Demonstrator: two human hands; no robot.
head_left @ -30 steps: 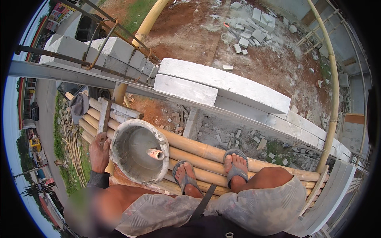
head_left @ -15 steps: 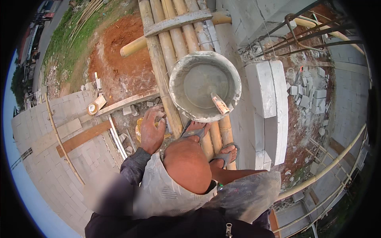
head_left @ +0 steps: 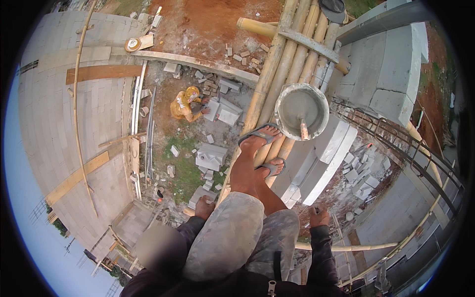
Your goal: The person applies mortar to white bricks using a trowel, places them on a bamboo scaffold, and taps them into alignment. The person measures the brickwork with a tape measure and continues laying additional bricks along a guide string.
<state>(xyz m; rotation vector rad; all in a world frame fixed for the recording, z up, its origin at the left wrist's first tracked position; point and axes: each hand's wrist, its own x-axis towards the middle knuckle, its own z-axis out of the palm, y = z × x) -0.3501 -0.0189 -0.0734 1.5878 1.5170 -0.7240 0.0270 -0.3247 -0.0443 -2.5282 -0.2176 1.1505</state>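
Observation:
My left hand (head_left: 204, 207) hangs beside my left knee with its fingers curled in, and I see nothing in it. Off to the right, past my right knee, my right hand (head_left: 318, 216) is likewise curled into a loose fist, away from any object. Ahead of my sandalled feet stands a round bucket (head_left: 282, 127), crusted with mortar and holding wet grey mortar (head_left: 297, 105). A worn tool handle (head_left: 304, 130) pokes up from the mix; its other end is sunk out of sight. Bucket and feet rest on a bamboo pole platform (head_left: 277, 84).
A light block wall (head_left: 330, 156) runs close along the platform's right side, with steel bars (head_left: 391, 129) beyond. Far below on the left, a person in yellow (head_left: 184, 105) reaches to pale blocks (head_left: 221, 113). A dark round container (head_left: 333, 10) sits at the platform's far end.
I have risen from a crouch to a more upright stance, so the bucket looks smaller and farther. My left hand has drawn back and curled; my right hand has come into view.

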